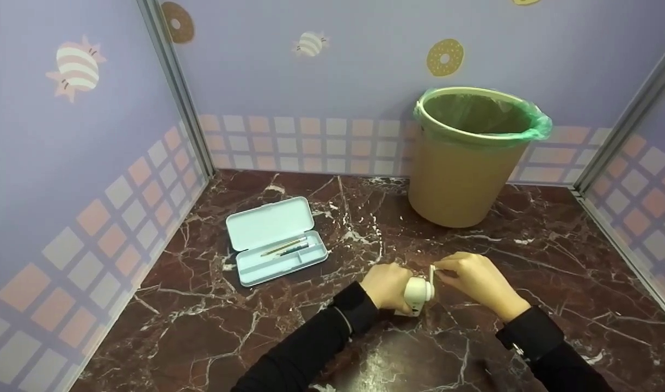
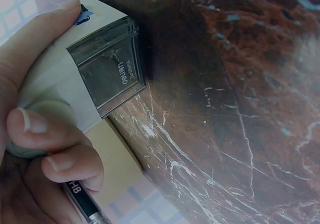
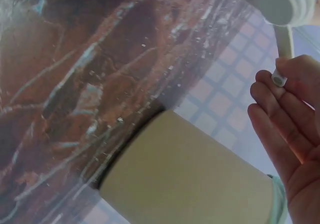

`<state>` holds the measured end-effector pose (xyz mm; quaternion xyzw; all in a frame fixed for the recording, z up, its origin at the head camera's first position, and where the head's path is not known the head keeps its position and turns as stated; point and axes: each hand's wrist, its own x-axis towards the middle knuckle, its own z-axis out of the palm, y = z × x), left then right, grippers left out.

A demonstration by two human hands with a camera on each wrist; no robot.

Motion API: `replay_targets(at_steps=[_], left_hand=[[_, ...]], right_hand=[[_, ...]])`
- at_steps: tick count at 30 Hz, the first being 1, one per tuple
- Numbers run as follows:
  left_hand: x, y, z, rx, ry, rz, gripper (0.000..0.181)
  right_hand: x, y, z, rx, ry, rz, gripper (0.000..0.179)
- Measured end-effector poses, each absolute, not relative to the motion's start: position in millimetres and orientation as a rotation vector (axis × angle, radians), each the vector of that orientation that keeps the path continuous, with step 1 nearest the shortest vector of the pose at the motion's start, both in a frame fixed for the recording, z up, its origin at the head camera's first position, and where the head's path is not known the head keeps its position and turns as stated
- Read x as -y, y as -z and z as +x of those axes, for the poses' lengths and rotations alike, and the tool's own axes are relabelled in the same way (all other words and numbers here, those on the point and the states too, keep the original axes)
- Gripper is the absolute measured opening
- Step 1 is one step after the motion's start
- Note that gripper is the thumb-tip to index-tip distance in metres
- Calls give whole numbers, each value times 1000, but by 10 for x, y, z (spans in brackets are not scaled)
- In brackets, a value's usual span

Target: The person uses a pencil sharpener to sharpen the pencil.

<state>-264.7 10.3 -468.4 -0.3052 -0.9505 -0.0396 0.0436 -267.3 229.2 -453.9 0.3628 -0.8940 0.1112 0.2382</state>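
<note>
A white hand-crank pencil sharpener point(image 1: 417, 293) stands on the marbled table in front of me. My left hand point(image 1: 388, 286) grips its body, thumb on top near a dark blue mark. In the left wrist view its see-through shavings drawer point(image 2: 111, 67) faces the camera. A dark pencil point(image 2: 82, 199) marked HB sticks out beneath the curled fingers of that hand; its other end is hidden. My right hand point(image 1: 476, 280) pinches the knob at the end of the sharpener's crank point(image 3: 284, 42) between thumb and fingers, the other fingers loosely extended.
An open light-blue pencil case point(image 1: 270, 215) lies at the left, holding several pencils point(image 1: 283, 247). Behind my right hand stands a tan waste bin point(image 1: 457, 179) with a green liner point(image 1: 540, 128). Small white bits point(image 1: 375, 226) are scattered across the table, and patterned walls enclose it.
</note>
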Motion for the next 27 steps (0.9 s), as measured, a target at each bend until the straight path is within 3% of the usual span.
replay_targets(at_steps=[15, 20, 27], left_hand=[[-104, 4682, -2646, 2896, 119, -935, 45], [-100, 4685, -2650, 2903, 123, -933, 46], [-104, 4696, -2651, 2905, 137, -931, 44]], right_hand=[[-2264, 4884, -2680, 2588, -263, 1039, 11], [-2255, 4955, -2600, 2597, -286, 1067, 26], [-2255, 4983, -2465, 2606, -286, 1108, 21]])
